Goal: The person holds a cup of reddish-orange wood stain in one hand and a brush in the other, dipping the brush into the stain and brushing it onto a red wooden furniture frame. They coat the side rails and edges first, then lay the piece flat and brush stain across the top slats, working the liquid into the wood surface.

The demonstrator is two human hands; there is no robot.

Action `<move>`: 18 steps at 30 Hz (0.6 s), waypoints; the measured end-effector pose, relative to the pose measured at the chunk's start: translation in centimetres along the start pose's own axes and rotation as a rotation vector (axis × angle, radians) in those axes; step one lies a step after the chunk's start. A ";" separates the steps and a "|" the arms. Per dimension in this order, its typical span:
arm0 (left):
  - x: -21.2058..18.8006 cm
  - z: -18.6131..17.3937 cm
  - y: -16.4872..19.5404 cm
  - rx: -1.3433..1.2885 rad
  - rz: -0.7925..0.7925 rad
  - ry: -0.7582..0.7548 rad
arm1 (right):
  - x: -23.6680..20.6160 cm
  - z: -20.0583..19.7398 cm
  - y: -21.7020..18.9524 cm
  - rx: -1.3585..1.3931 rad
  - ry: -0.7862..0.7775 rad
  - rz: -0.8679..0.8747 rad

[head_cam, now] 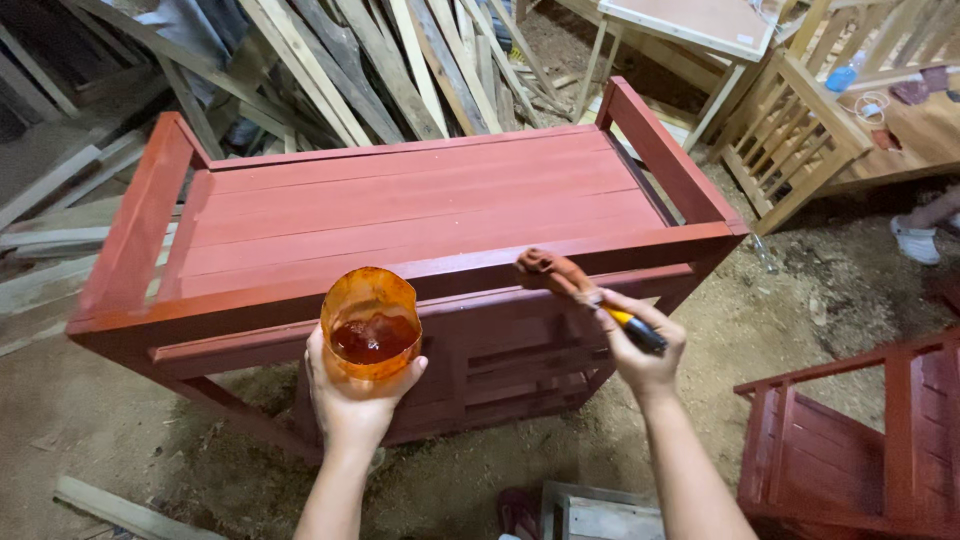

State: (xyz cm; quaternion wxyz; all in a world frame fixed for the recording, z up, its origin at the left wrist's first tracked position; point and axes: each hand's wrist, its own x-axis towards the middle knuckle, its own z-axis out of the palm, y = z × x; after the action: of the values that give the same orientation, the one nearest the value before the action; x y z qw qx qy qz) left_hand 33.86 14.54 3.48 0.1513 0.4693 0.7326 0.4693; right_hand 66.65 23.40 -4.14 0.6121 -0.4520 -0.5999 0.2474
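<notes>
The paintbrush (575, 285) sits in our right hand (640, 350), which is closed around its yellow and black handle; the red-stained bristle head rests against the front rail of the red wooden bench (420, 200), near that rail's right half. Our left hand (355, 395) is wrapped from below around 1 cut-off orange plastic container (370, 320), holding it upright just in front of the bench's front rail, left of the brush. We see dark red-brown stain pooled in the bottom of the container, and its walls are see-through. The bench lies across the middle of the view with its slatted seat facing up and 2 raised side boards, 1 at each end; all of it is coated red. Behind the bench, a heap of bare wooden planks (380, 60) leans in a pile. To the right of the bench and further back stand unpainted slatted wooden frames (800, 140). At the bench's lower right, another red-painted piece of furniture (860, 440) shows at the frame edge. The bench stands on a dirt floor (770, 310) scattered with sawdust. Beyond the unpainted frames, a white shoe (915, 240) of another person shows at the right edge.
</notes>
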 end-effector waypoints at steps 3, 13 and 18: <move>-0.3 1.0 0.0 0.018 0.019 -0.030 | -0.4 -2.4 0.6 -0.125 0.067 -0.003; -2.1 5.5 3.0 -0.029 0.085 -0.141 | -0.6 -8.8 3.6 -0.145 0.325 0.085; -2.5 7.6 6.1 -0.126 0.117 -0.216 | 0.0 -11.7 5.0 -0.101 0.492 0.162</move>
State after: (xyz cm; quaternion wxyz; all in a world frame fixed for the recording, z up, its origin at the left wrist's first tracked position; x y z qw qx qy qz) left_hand 43.54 17.33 4.04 0.2311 0.5486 0.6523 0.4692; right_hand 79.04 22.73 -6.84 0.6944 -0.5750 -0.4065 0.1482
